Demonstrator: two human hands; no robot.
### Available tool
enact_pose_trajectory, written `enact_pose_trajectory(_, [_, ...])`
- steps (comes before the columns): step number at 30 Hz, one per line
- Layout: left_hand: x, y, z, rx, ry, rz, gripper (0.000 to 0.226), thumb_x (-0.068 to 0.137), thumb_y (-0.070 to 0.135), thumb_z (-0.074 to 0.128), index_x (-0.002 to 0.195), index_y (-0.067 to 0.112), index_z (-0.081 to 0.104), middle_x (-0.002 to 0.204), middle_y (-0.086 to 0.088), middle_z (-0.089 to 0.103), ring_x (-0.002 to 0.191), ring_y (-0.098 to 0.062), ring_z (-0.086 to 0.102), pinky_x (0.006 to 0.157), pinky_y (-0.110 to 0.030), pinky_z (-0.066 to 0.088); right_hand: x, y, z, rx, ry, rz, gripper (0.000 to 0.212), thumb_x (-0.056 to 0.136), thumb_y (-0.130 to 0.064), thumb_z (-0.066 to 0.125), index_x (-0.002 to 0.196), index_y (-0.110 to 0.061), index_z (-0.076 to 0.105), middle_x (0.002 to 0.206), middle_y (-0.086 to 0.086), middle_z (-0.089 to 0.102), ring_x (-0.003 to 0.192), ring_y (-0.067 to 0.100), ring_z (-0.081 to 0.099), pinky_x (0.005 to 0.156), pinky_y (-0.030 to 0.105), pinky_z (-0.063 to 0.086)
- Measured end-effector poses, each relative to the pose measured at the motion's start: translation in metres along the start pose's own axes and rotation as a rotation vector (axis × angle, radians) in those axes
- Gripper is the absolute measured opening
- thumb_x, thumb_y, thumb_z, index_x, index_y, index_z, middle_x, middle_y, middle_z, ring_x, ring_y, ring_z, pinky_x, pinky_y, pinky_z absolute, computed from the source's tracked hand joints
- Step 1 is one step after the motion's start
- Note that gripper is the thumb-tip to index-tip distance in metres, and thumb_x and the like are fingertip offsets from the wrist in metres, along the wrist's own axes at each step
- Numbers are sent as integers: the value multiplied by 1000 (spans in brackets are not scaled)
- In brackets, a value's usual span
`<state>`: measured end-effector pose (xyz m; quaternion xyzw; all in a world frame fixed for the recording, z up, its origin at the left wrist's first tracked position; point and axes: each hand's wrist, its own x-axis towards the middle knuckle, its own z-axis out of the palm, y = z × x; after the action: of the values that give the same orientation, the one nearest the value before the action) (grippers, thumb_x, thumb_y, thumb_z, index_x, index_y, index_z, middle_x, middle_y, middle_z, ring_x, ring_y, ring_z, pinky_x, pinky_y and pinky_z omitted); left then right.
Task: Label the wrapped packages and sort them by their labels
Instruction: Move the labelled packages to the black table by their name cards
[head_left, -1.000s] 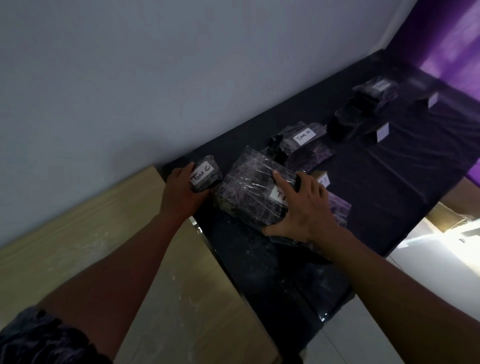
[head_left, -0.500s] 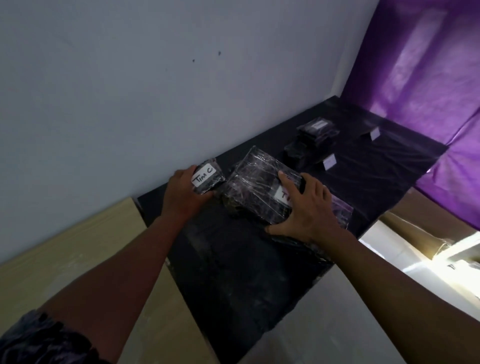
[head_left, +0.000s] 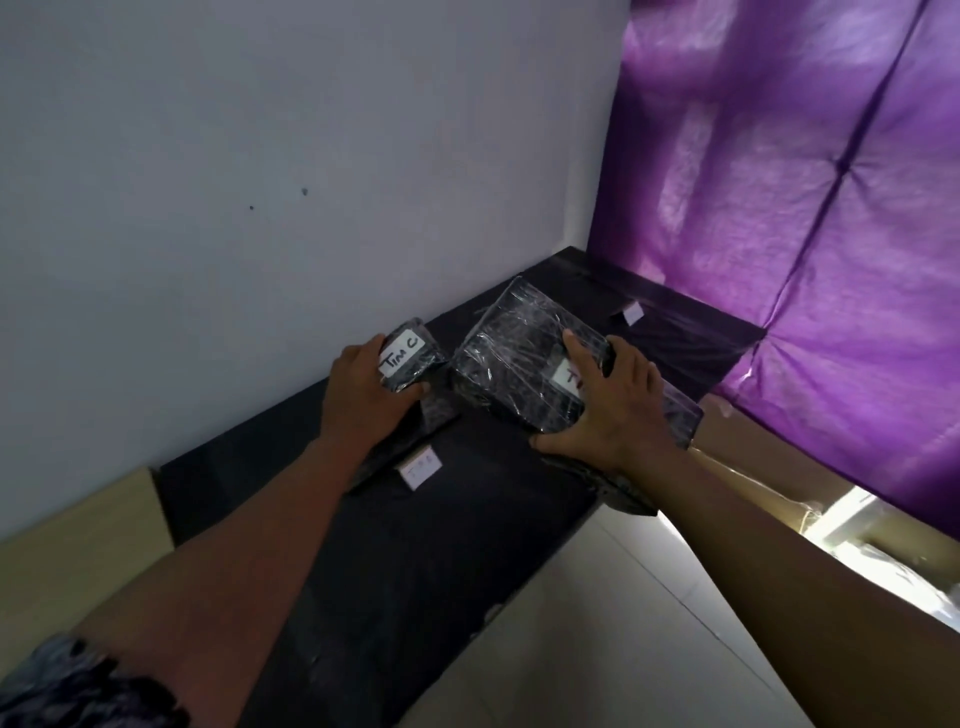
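My left hand (head_left: 363, 395) grips a small wrapped package (head_left: 413, 358) whose white label reads "Tim C". My right hand (head_left: 613, 410) holds a larger package (head_left: 514, 364) in clear film, thumb under its near edge and fingers over the top, partly covering its white label (head_left: 566, 376). Both packages are above the black table (head_left: 415, 571). More wrapped material lies under the large package and my right hand, mostly hidden.
A white label card (head_left: 421, 470) stands on the table below my left hand, and another card (head_left: 632, 313) sits near the far corner. A purple curtain (head_left: 805, 234) hangs on the right. A pale wall runs behind the table; white floor lies beyond its near edge.
The view has swung right along the table toward the purple curtain, and both hands have carried their packages that way. The earlier groups of packages have left the view.
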<state>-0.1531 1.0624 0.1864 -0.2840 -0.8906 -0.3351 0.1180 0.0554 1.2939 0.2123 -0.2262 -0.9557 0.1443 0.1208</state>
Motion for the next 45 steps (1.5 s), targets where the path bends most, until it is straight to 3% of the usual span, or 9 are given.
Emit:
enact_pose_trajectory(3, [20,31,17,-9,-3,40,80,65,43,86,131,15,52,116,-13,57,108,-30,50,87,-36,42,12,29,-10,9,17,29,131,49,-86,65,153,-45,-3,157,13,5,147,34,4,119,57,7])
enact_pose_trajectory(9, [76,70,61,-20,2,65,81,63,49,84,130,17,52,116,-11,58,108,-28,51,86,-38,47,64,85,-28,2,46,47,132,46,-89,59,153,-45,-4,158,14,6,147,34,6,119,58,9])
enact_pose_trajectory(12, [96,80,78,-32,19,56,81,63,49,84,130,17,52,116,-9,58,109,-27,51,89,-38,47,89,102,-30,0,65,42,133,40,-93,49,153,-45,-3,158,14,7,147,34,7,120,56,8])
enact_pose_trajectory(19, [153,92,119,-35,27,27,77,66,47,83,130,16,52,114,-10,59,107,-27,51,87,-40,48,173,144,-36,-27,82,18,134,39,-97,45,153,-44,-2,157,15,8,146,36,9,118,59,11])
enact_pose_trajectory(21, [167,93,127,-30,36,-4,79,66,43,85,132,15,52,116,-13,58,109,-29,50,86,-34,44,197,152,-35,-37,77,-4,133,41,-97,45,154,-43,-1,157,16,9,145,38,11,117,60,12])
enact_pose_trajectory(28, [208,101,156,-6,27,-67,87,67,40,86,139,12,47,124,-13,55,116,-28,49,94,-36,42,280,187,-29,-57,136,-102,133,43,-95,50,155,-37,9,149,18,24,137,40,27,112,59,26])
enact_pose_trajectory(35, [246,132,206,26,79,-148,86,65,46,85,137,13,50,119,-13,58,112,-31,52,93,-39,47,361,237,-32,-16,74,-214,133,42,-93,53,155,-39,7,153,17,20,140,38,21,114,59,24])
enact_pose_trajectory(45, [269,196,263,79,174,-299,89,69,38,85,142,10,44,128,-13,53,120,-30,48,100,-38,41,451,307,-42,-13,-52,-332,134,40,-91,56,153,-44,3,155,13,12,144,36,15,117,58,16])
